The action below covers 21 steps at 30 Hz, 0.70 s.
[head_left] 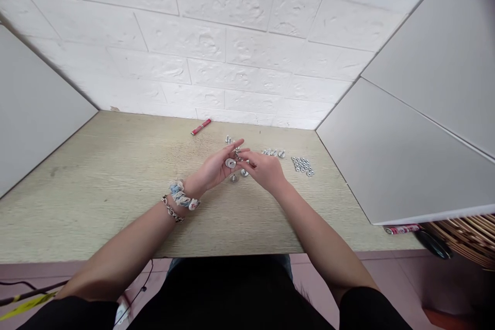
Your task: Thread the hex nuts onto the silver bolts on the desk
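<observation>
My left hand is turned palm up above the table, with a round metal washer lying in its curled fingers. The fingertips of my right hand are pinched together right beside that washer, around a small shiny metal piece that they mostly hide. Just below the two hands, a bolt with a wide round base stands on the wood, and another like it is partly covered by my right fingers. Beyond my left fingertips stand several bolts, partly hidden.
Right of my hands is a row of several bolts, then a cluster of small nuts. A red tube lies near the white brick wall. Grey panels border the table on both sides.
</observation>
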Tool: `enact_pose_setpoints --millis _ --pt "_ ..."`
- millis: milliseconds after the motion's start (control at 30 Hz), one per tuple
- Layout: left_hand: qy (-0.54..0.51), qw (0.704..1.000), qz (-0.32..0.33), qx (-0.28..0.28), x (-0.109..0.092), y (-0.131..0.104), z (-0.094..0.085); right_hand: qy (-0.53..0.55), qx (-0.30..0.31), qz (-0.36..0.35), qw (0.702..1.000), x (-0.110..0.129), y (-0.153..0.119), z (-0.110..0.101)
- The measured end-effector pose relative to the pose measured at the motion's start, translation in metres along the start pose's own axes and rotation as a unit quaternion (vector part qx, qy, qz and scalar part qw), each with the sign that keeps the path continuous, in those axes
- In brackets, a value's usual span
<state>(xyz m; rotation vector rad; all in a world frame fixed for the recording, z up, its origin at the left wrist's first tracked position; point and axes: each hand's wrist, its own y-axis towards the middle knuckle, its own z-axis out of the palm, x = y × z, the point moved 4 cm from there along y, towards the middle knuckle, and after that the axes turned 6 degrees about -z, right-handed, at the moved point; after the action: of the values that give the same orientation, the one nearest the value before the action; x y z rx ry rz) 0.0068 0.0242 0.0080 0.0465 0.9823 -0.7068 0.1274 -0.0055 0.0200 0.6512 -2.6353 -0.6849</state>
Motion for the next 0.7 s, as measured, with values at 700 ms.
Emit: enact_pose_setpoints --millis 700 --pt "-0.174 0.978 -0.069 -0.088 0.009 -0.003 0.009 -0.056 -0.111 -0.057 0.991 0.003 -0.004 -0.004"
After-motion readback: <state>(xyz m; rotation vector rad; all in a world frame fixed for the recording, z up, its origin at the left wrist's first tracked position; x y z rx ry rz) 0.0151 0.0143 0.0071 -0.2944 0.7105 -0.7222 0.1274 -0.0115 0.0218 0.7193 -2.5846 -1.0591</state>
